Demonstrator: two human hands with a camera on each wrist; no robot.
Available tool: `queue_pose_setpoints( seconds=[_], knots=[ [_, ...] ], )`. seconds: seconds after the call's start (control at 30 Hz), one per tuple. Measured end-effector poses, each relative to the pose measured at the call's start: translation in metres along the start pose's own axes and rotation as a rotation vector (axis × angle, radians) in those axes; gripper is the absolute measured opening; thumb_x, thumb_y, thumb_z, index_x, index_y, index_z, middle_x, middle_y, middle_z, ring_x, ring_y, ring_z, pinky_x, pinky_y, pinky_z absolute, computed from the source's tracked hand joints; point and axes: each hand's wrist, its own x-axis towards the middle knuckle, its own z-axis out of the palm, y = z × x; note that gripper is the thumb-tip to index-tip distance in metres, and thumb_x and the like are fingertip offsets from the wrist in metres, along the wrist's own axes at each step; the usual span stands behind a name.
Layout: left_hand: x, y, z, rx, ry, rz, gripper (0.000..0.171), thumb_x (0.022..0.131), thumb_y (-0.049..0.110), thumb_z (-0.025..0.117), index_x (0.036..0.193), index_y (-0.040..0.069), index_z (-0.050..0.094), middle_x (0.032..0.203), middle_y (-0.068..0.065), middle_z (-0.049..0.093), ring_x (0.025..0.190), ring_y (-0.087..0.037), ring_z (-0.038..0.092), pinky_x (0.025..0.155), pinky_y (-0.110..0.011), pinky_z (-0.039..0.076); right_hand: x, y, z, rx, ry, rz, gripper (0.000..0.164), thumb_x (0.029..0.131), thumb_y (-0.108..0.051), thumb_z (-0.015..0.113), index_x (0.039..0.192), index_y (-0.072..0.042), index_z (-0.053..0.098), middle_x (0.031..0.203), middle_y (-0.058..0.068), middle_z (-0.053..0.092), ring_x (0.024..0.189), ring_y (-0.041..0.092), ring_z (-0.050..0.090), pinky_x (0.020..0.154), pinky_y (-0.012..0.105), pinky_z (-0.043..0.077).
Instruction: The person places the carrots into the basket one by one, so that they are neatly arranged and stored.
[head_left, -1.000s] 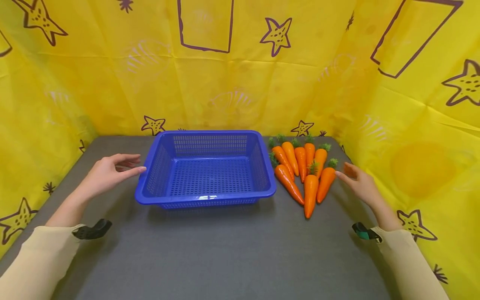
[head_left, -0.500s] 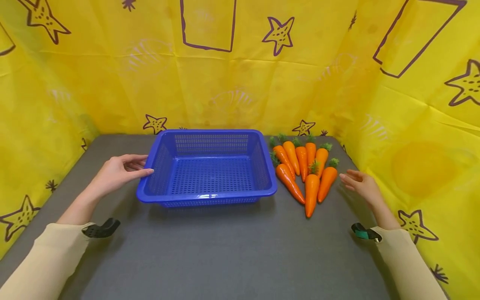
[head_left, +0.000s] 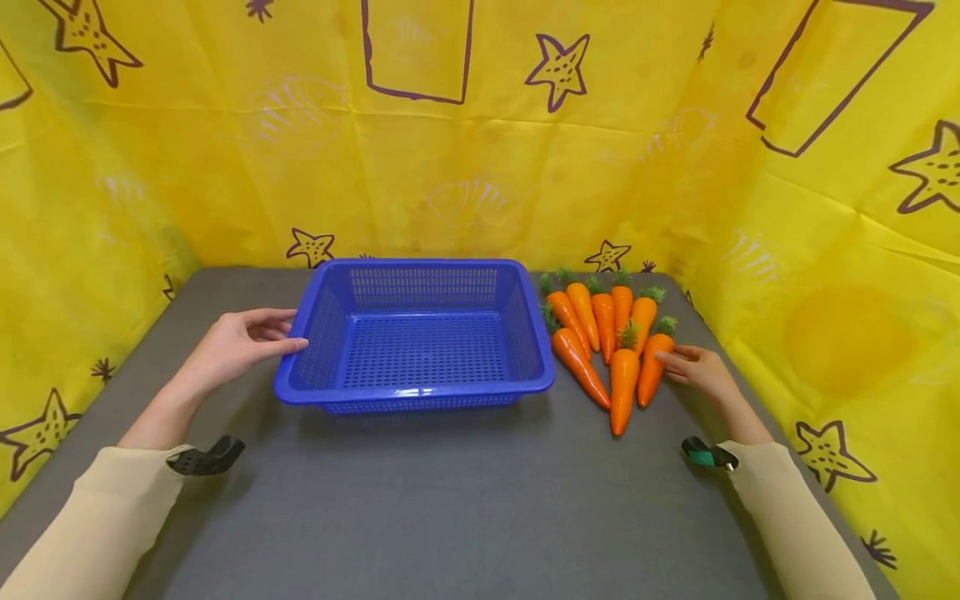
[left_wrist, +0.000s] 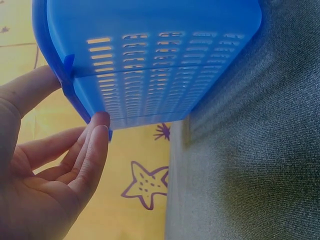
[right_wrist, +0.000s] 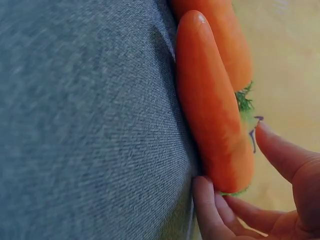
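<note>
My left hand [head_left: 238, 346] grips the left rim of a blue plastic basket [head_left: 416, 393], thumb over the edge. In the left wrist view, fingers curl beneath the lip of the slotted basket [left_wrist: 125, 17]. At the basket's right lie several glossy orange carrots [head_left: 573, 362] with green tufts, fanned out on the table. Beside the rightmost carrot [head_left: 651, 377] is my right hand [head_left: 703, 375]. The right wrist view has that hand's fingertips [right_wrist: 203, 192] low at the thick end of the carrot [right_wrist: 212, 110], while the thumb [right_wrist: 280, 150] stands apart from it.
A dark grey cloth covers the table [head_left: 450, 500]. Yellow fabric [head_left: 420, 192] printed with starfish hangs behind the table and along both sides. Each wrist wears a black strap [head_left: 206, 458].
My left hand has moved right onto the basket's rim. My right hand first drew back a little from the carrots, then came in left against the rightmost one.
</note>
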Motion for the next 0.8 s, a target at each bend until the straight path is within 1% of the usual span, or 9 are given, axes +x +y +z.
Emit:
queue_pose_setpoints(
  seconds=[0.1, 0.17, 0.37, 0.47, 0.8],
  knots=[
    [-0.0007, -0.0004, -0.0007, -0.004, 0.001, -0.003, 0.070, 0.079, 0.049, 0.071, 0.129, 0.003, 0.056, 0.104, -0.016, 0.068, 0.078, -0.004, 0.062, 0.066, -0.016, 0.051, 0.0044, -0.0025, 0.0012, -0.019, 0.000, 0.032, 0.085, 0.093, -0.039, 0.057, 0.144, 0.016, 0.016, 0.147, 0.037, 0.022, 0.081, -0.013, 0.059, 0.084, 0.020, 0.053],
    [-0.0012, -0.0004, -0.0013, -0.001, 0.000, -0.008, 0.070, 0.079, 0.050, 0.071, 0.130, 0.003, 0.056, 0.104, -0.016, 0.067, 0.079, -0.005, 0.062, 0.066, -0.016, 0.051, 0.0064, -0.0046, 0.0022, -0.030, 0.002, 0.053, 0.087, 0.092, -0.041, 0.058, 0.144, 0.015, 0.015, 0.148, 0.036, 0.023, 0.080, -0.013, 0.058, 0.085, 0.020, 0.052],
    [-0.0011, -0.0003, -0.0021, 0.005, -0.022, -0.025, 0.074, 0.079, 0.053, 0.070, 0.131, 0.002, 0.054, 0.107, -0.017, 0.066, 0.084, -0.014, 0.062, 0.066, -0.017, 0.051, 0.0093, -0.0071, 0.0064, -0.016, 0.029, 0.089, 0.086, 0.091, -0.038, 0.060, 0.144, 0.015, 0.018, 0.145, 0.035, 0.028, 0.076, -0.013, 0.057, 0.083, 0.019, 0.053],
    [-0.0014, -0.0002, -0.0019, 0.002, -0.028, -0.029, 0.075, 0.079, 0.053, 0.070, 0.132, 0.003, 0.053, 0.108, -0.017, 0.066, 0.086, -0.017, 0.062, 0.067, -0.017, 0.051, 0.0095, -0.0069, 0.0068, -0.019, 0.038, 0.094, 0.086, 0.091, -0.038, 0.061, 0.143, 0.016, 0.019, 0.145, 0.036, 0.027, 0.076, -0.012, 0.058, 0.081, 0.018, 0.053],
    [-0.0005, 0.0008, -0.0009, 0.002, -0.020, -0.012, 0.071, 0.080, 0.051, 0.070, 0.131, 0.004, 0.055, 0.106, -0.016, 0.066, 0.081, -0.009, 0.061, 0.067, -0.017, 0.052, 0.0097, -0.0075, 0.0062, 0.027, 0.047, 0.118, 0.090, 0.089, -0.037, 0.064, 0.143, 0.017, 0.015, 0.145, 0.037, 0.027, 0.076, -0.009, 0.060, 0.084, 0.024, 0.054]
  ],
)
